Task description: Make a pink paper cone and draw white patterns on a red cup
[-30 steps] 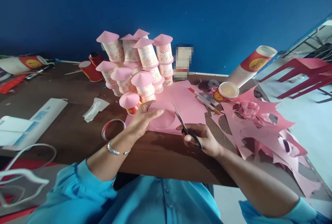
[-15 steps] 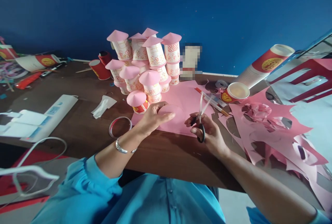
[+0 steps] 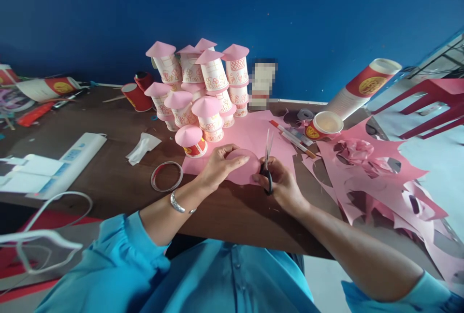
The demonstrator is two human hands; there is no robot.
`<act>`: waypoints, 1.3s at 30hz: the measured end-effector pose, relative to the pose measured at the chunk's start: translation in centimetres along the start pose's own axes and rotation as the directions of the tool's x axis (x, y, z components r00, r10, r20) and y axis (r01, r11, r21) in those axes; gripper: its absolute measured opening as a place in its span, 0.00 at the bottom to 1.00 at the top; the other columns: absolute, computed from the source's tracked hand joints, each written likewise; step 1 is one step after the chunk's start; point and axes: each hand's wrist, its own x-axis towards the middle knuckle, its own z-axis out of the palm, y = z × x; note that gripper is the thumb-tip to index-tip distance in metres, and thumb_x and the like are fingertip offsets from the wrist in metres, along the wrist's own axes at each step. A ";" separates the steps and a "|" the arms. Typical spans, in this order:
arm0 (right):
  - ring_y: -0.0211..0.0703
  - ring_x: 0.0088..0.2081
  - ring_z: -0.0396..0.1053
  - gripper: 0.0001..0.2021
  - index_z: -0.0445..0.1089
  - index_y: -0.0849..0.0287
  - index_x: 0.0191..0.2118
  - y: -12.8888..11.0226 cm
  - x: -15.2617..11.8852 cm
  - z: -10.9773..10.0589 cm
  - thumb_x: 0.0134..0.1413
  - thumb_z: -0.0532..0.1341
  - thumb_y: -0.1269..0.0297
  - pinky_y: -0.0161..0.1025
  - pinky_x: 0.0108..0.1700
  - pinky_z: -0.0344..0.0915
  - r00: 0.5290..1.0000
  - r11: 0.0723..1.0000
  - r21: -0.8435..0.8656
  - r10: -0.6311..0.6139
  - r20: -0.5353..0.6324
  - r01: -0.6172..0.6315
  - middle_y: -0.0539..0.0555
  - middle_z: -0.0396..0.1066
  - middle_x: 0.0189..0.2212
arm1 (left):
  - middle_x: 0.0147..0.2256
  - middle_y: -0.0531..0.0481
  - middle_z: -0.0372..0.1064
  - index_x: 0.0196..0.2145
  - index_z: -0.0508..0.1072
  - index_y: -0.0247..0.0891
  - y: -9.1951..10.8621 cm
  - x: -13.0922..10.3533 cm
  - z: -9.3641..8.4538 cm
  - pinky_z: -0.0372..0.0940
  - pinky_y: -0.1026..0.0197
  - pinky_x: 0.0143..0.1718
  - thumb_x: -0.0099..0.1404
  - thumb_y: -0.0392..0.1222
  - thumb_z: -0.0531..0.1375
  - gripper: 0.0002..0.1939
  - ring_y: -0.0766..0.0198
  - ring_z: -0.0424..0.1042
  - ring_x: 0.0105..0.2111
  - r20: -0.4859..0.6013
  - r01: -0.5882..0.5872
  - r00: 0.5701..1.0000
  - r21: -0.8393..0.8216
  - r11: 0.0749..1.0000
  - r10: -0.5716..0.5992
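Note:
A round pink paper piece (image 3: pixel 242 162) is pinched between the thumb and fingers of my left hand (image 3: pixel 220 165). My right hand (image 3: pixel 284 182) holds black-handled scissors (image 3: pixel 268 151), blades pointing up and nearly together, right beside the paper's right edge. Beneath both lies a pink sheet (image 3: pixel 253 134) on the table. Behind my left hand stand several decorated paper cups with pink cone tops, stacked in towers. The nearest one is a red cup (image 3: pixel 195 149) under a pink cone (image 3: pixel 188 135).
Pink paper scraps (image 3: pixel 380 177) spread over the right side, near an open cup (image 3: pixel 324 125) and a leaning cup stack (image 3: pixel 366 86). A tape roll (image 3: pixel 166 177), white tissue (image 3: pixel 144 148) and power strip (image 3: pixel 74 161) lie left. Pens (image 3: pixel 293 139) rest beyond my right hand.
My right hand has moved left with the scissors, up to the pink paper piece, and the blades have come closer together. The whole view has shifted slightly.

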 end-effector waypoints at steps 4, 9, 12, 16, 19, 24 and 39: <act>0.40 0.32 0.70 0.27 0.73 0.52 0.43 0.3 -0.2 0.2 0.49 0.83 0.43 0.37 0.35 0.68 0.998 1.000 -0.015 -0.004 0.058 0.005 0.45 0.71 0.30 | 0.34 0.47 0.80 0.36 0.83 0.36 -0.1 0.0 0.2 0.68 0.58 0.38 0.55 0.56 0.75 0.21 0.61 0.74 0.34 -0.007 0.044 0.999 -0.060 0.997 -0.044; 0.40 0.35 0.72 0.28 0.74 0.51 0.47 -0.2 0.1 -0.3 0.50 0.82 0.42 0.38 0.38 0.71 0.998 0.999 0.010 -0.042 -0.041 0.042 0.47 0.74 0.35 | 0.30 0.50 0.77 0.32 0.82 0.36 0.2 -0.2 -0.1 0.64 0.60 0.35 0.56 0.54 0.75 0.18 0.64 0.70 0.32 0.021 0.043 0.999 0.066 0.997 -0.045; 0.40 0.33 0.70 0.27 0.74 0.52 0.46 -0.4 0.1 -0.5 0.50 0.81 0.43 0.38 0.36 0.70 0.998 0.999 0.011 -0.031 -0.045 0.032 0.47 0.73 0.33 | 0.31 0.49 0.77 0.33 0.82 0.36 0.2 -0.2 0.0 0.65 0.60 0.36 0.56 0.54 0.75 0.17 0.63 0.71 0.33 0.050 0.043 0.998 0.084 0.996 -0.048; 0.38 0.32 0.69 0.27 0.73 0.52 0.46 -0.4 0.2 -0.7 0.50 0.82 0.45 0.38 0.35 0.69 0.992 0.999 0.012 -0.049 -0.119 0.051 0.46 0.71 0.33 | 0.35 0.47 0.82 0.36 0.84 0.36 -0.2 -0.3 0.2 0.70 0.58 0.39 0.56 0.54 0.77 0.19 0.60 0.76 0.36 0.085 0.039 0.996 -0.029 0.999 -0.037; 0.38 0.32 0.69 0.28 0.71 0.52 0.45 -0.4 0.3 -0.6 0.49 0.82 0.44 0.37 0.35 0.68 0.990 0.998 0.020 -0.061 -0.127 0.064 0.45 0.70 0.32 | 0.35 0.46 0.82 0.38 0.83 0.36 -0.6 -0.2 0.4 0.73 0.57 0.40 0.57 0.54 0.78 0.20 0.59 0.77 0.35 0.061 0.044 0.997 -0.125 0.991 -0.037; 0.37 0.30 0.67 0.28 0.72 0.52 0.44 -0.3 0.1 -0.2 0.50 0.82 0.42 0.36 0.34 0.66 0.998 1.000 0.023 -0.018 0.056 0.016 0.45 0.72 0.31 | 0.31 0.50 0.80 0.36 0.83 0.36 -0.9 0.0 0.1 0.74 0.58 0.37 0.55 0.53 0.80 0.20 0.61 0.76 0.31 -0.049 -0.011 0.999 -0.221 0.975 0.000; 0.40 0.29 0.68 0.36 0.82 0.60 0.53 -1.3 -0.5 -1.8 0.61 0.71 0.28 0.40 0.34 0.67 0.981 0.980 -0.194 -0.013 0.196 0.052 0.50 0.74 0.28 | 0.37 0.48 0.83 0.35 0.82 0.40 1.1 0.1 -0.9 0.76 0.52 0.47 0.53 0.52 0.79 0.18 0.52 0.81 0.43 -0.163 -0.099 0.985 -0.244 0.965 0.060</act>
